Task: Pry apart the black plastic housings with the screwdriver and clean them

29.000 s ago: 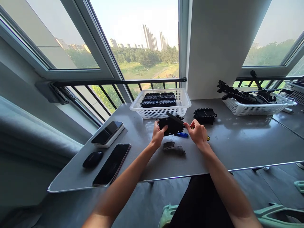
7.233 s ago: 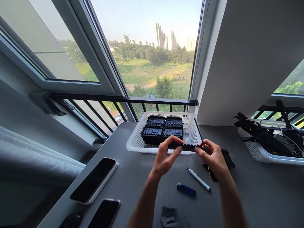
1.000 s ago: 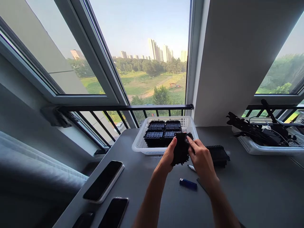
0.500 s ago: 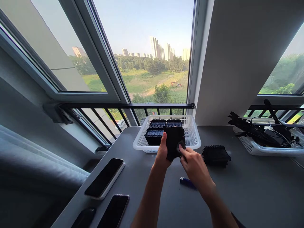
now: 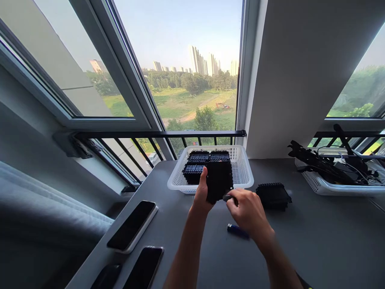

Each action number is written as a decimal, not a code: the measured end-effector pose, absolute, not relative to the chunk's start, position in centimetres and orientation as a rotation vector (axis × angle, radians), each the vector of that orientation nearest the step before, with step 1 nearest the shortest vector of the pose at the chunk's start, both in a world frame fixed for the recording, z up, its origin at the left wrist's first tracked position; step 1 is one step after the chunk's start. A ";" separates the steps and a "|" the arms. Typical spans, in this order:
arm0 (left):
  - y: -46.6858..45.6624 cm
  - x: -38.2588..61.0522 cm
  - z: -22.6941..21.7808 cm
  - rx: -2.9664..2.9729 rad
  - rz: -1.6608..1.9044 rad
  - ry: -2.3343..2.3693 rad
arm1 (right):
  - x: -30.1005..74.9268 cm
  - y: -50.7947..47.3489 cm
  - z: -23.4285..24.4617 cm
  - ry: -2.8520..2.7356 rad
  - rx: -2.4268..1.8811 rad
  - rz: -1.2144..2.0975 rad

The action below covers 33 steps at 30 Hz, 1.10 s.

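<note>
My left hand (image 5: 202, 194) grips a flat, squarish black plastic piece (image 5: 219, 181) along its left side, thumb on the near face. The piece is tilted up in front of a white basket (image 5: 245, 176). My right hand (image 5: 249, 209) pinches a small dark grey pad (image 5: 227, 197) at the lower right corner of the piece; what the pad is made of I cannot tell. Several similar black plastic pieces (image 5: 195, 166) sit stacked in the basket, partly hidden by the held one. To the right of my right hand, more black pieces (image 5: 273, 196) lie on the grey table.
A blue lighter-like object (image 5: 237, 231) lies below my right hand. Two phones (image 5: 132, 225) (image 5: 144, 268) and a black mouse-like object (image 5: 106, 276) are at the left. Another white basket (image 5: 325, 189) with cables stands right. Behind the table runs a black railing (image 5: 162, 135).
The grey pad in my right hand has moved down from the face of the black piece to its lower right corner. My left hand has shifted slightly left with the piece.
</note>
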<state>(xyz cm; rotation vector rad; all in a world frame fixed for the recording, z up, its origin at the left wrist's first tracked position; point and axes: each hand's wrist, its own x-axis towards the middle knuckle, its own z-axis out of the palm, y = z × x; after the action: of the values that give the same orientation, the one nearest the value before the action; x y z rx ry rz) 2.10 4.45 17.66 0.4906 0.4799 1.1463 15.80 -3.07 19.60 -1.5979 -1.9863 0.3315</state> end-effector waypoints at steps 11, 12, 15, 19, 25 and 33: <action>2.8 4.5 16.9 0.486 0.914 0.565 | 16.6 -2.0 19.0 -1.764 -1.548 0.188; 2.7 4.7 17.0 0.487 0.909 0.574 | 16.5 -2.0 18.9 -1.805 -1.587 0.185; 2.7 4.8 17.2 0.467 0.984 0.539 | 16.1 -2.3 19.1 -1.931 -1.672 0.191; 3.4 4.3 17.5 0.415 1.134 0.461 | 15.1 -2.8 19.3 -2.140 -1.686 0.201; 4.2 3.3 17.3 0.410 1.136 0.434 | 14.5 -3.1 19.4 -2.236 -1.715 0.204; 4.3 2.7 17.4 0.450 1.154 0.425 | 14.9 -3.2 19.7 -2.226 -1.662 0.249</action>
<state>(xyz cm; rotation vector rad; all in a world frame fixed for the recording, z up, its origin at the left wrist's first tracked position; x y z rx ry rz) 2.71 4.33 17.36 0.4499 0.4249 1.1540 14.87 -3.18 19.67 -1.6615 -2.2261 0.2493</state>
